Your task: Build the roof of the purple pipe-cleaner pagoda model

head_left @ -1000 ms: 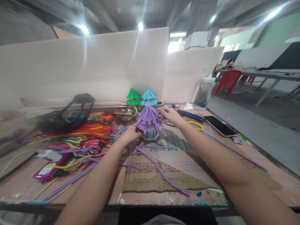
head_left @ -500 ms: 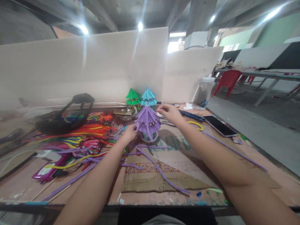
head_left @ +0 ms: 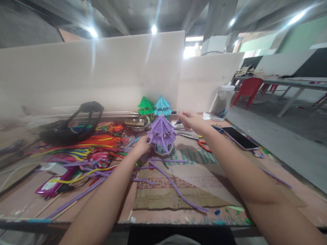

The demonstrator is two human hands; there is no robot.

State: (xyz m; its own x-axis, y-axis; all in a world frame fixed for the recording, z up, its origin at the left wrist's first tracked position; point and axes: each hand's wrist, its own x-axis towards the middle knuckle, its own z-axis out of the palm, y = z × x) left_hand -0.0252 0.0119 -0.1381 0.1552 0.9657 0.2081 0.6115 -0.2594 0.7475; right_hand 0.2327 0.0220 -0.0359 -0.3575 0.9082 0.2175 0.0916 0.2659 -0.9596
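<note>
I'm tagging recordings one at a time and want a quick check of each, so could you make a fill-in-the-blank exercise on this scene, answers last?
1. The person's left hand is at the side of the ____-coloured model.
2. Behind it, beside the light-blue one, stands a ____-coloured one.
3. The hand nearer the phone is the person's ____.
4. The clear bottle has a ____-coloured lid.

Missing words: purple; green; right; white.
</note>
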